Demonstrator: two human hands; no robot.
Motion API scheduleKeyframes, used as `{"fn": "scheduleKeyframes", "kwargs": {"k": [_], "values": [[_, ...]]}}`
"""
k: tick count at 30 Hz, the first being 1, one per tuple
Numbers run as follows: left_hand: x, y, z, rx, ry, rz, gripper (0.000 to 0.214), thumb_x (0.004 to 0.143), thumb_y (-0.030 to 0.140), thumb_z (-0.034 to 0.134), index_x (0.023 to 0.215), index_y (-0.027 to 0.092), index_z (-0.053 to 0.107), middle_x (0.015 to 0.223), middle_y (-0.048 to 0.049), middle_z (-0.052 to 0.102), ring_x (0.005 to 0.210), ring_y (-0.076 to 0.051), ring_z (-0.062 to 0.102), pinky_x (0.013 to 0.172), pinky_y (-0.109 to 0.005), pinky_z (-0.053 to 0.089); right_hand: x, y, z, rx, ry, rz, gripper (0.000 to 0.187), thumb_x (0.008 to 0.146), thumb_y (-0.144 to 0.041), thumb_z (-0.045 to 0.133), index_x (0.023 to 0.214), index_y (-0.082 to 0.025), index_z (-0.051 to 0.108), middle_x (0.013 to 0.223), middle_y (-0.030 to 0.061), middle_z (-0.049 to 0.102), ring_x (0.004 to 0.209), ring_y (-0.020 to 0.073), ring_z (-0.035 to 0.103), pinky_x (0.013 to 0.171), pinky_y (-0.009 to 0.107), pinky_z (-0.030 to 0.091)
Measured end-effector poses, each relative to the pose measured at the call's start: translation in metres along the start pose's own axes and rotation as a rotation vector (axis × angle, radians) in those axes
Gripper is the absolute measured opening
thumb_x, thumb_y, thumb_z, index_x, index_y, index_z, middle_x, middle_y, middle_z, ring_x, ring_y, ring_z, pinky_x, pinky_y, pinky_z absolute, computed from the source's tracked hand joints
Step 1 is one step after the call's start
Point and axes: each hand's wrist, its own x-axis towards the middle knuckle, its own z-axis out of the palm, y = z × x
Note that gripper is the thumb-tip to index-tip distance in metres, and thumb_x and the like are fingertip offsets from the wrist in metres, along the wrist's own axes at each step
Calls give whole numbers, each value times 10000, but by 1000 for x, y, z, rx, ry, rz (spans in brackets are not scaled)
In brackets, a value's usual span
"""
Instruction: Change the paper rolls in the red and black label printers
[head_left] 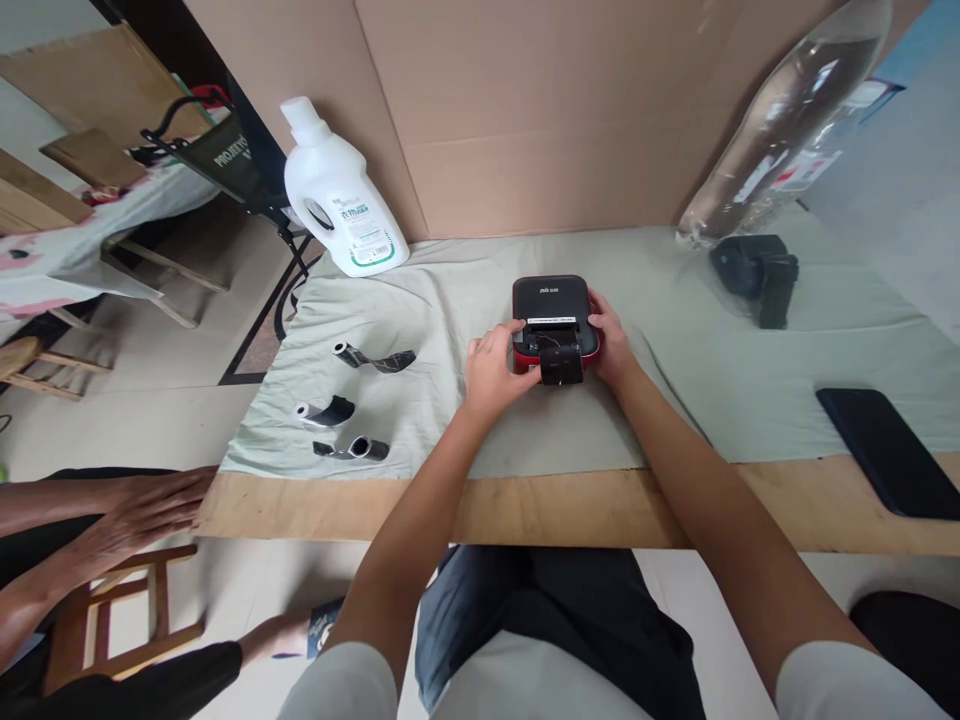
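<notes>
A small black-and-red device that looks like a label printer rests on the cloth in front of me. My left hand grips its left side, fingers at the top edge and thumb low near the front. Around the right side curls my right hand, thumb on top. A slot with a pale strip crosses the printer's front half, and a black flap or strip hangs out over the front; which of the two I cannot tell. To the left lie three curled black rolls with loose tails: one, another and a third.
A white detergent bottle stands at the back left against a cardboard panel. On the right are a black device, a plastic-wrapped item and a dark phone. Another person's hands rest near the table's left corner.
</notes>
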Motion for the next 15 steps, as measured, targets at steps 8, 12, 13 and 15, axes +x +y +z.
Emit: {"fn": "scheduleKeyframes", "kwargs": {"k": [8,12,13,15], "values": [[-8,-11,9,-98,41,20,859,827,355,766,1573,203,367,1612,-184,481,1390,-319,555,1127,-465,459,-7,1,1,2,-31,-37,606,740,-552,739,1296,-324,658,1425,24,693,1427,320,562,1265,546,388],[-8,-17,13,-163,36,-28,1043,799,409,813,1651,213,245,1709,-200,329,1490,-327,476,1210,-482,420,-8,0,2,-91,-45,-66,662,774,-678,694,1331,-322,652,1486,36,659,1457,317,542,1253,543,407],[-8,-19,14,-190,25,-47,1069,799,413,819,1664,218,221,1707,-202,334,1491,-325,481,1212,-482,424,-7,1,3,-111,-44,-76,677,784,-701,676,1343,-320,648,1501,37,649,1465,311,535,1254,537,408],[-8,-22,18,-281,-13,-98,1106,807,406,823,1686,232,175,1692,-199,375,1495,-316,491,1198,-470,448,-7,4,3,-143,-20,-99,681,802,-716,659,1349,-312,649,1502,38,649,1464,298,538,1253,521,412]]}}
